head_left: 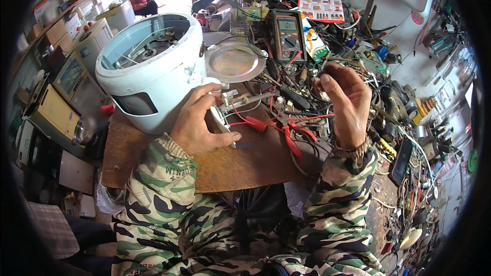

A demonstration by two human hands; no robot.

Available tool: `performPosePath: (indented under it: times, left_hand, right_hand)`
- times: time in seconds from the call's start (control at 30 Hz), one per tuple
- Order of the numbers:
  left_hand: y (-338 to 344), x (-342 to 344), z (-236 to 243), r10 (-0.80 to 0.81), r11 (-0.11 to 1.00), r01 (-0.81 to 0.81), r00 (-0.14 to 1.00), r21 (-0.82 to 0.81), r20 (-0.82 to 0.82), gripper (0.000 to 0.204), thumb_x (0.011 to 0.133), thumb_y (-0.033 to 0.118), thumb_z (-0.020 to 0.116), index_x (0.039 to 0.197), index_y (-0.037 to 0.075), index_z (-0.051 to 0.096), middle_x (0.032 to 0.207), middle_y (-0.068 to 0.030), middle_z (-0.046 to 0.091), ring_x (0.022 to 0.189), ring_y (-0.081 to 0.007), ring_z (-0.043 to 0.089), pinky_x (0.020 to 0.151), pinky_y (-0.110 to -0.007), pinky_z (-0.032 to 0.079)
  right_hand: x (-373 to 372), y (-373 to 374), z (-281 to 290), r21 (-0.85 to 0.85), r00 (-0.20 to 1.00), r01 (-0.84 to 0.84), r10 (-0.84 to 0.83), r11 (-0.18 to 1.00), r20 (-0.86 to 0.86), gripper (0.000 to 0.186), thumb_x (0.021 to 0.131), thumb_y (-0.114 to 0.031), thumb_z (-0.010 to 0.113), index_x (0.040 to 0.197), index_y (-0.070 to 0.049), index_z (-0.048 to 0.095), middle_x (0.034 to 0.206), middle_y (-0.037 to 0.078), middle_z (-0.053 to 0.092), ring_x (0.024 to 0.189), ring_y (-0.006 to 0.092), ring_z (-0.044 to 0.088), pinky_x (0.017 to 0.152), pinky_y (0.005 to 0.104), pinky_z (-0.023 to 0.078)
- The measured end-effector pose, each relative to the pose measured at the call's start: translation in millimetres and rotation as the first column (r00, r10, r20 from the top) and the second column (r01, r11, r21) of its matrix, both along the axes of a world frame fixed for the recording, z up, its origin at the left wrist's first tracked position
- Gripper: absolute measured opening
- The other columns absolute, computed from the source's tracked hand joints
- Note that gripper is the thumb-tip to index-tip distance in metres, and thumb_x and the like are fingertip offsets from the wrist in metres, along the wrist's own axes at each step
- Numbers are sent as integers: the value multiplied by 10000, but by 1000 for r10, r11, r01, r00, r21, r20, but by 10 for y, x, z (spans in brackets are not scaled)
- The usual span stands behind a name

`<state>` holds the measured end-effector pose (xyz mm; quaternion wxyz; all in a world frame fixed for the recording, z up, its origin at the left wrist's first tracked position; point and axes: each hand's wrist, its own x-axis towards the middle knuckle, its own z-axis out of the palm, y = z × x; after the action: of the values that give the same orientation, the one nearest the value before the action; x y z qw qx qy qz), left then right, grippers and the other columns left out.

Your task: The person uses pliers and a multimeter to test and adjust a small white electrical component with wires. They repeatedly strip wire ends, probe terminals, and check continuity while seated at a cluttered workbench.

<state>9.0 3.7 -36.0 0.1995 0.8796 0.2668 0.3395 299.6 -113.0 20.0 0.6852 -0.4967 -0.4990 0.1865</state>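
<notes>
My left hand (pixel 197 125) grips a white part (pixel 221 118) with a metal fitting, red and blue wires, beside a white round appliance (pixel 169 94) whose open top shows inner parts. My right hand (pixel 348 107) is raised at the right, fingers curled and pinched on something small and dark that I cannot make out. Red-handled pliers (pixel 290 138) lie among wires between my hands. A digital multimeter (pixel 287 38) with leads stands behind them, next to a round metal plate (pixel 232 60).
The worn wooden table (pixel 125 158) carries dense clutter of cables, tools and a dark phone (pixel 401 158) along the right. Old appliances and boxes (pixel 56 36) crowd the left. A person in red (pixel 140 0) sits in the far background, near a bright opening.
</notes>
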Motion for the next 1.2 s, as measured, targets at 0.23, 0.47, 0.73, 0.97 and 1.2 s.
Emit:
performPosePath:
  times: [0.23,0.47,0.73,0.97,1.2]
  left_hand:
    - [-187,-202,-151,135,990,-137,990,45,44,780,659,419,920,1161,-94,616,1313,-217,549,1156,-348,608,978,-417,516]
    - [-603,-383,-324,349,905,-367,930,215,117,694,574,249,943,1097,-31,583,1295,-213,555,1159,-390,577,980,-461,486]
    - [-680,-502,-440,459,837,-465,884,289,93,760,614,291,936,1223,-7,592,1285,-198,552,1189,-404,534,1024,-508,434]
    - [-656,-530,-472,457,844,-447,889,297,40,788,748,391,884,1330,-33,566,1357,-219,557,1251,-398,537,1058,-484,436]
    - [-658,-481,-447,433,848,-463,886,257,168,718,725,257,876,1305,-47,583,1392,-209,545,1290,-385,521,1066,-479,448]
  right_hand:
    - [34,-527,-419,-281,967,102,-29,954,253,220,933,-111,748,1064,62,714,897,82,752,835,92,674,734,259,539]
    - [16,-813,-627,-194,700,453,-213,870,681,132,858,-116,739,923,-2,728,871,193,699,807,399,691,709,437,542]
    - [-129,-1208,-840,-150,672,495,-267,856,691,113,839,-93,772,895,-16,711,830,167,681,746,377,681,640,415,535]
    - [-549,-1785,-1287,-287,786,383,-146,878,601,160,810,-98,820,823,-3,692,723,155,638,616,327,643,554,383,498]
    - [-506,-1956,-1902,-470,835,343,-36,813,549,181,856,-150,782,845,7,692,754,180,648,650,378,644,577,423,496]
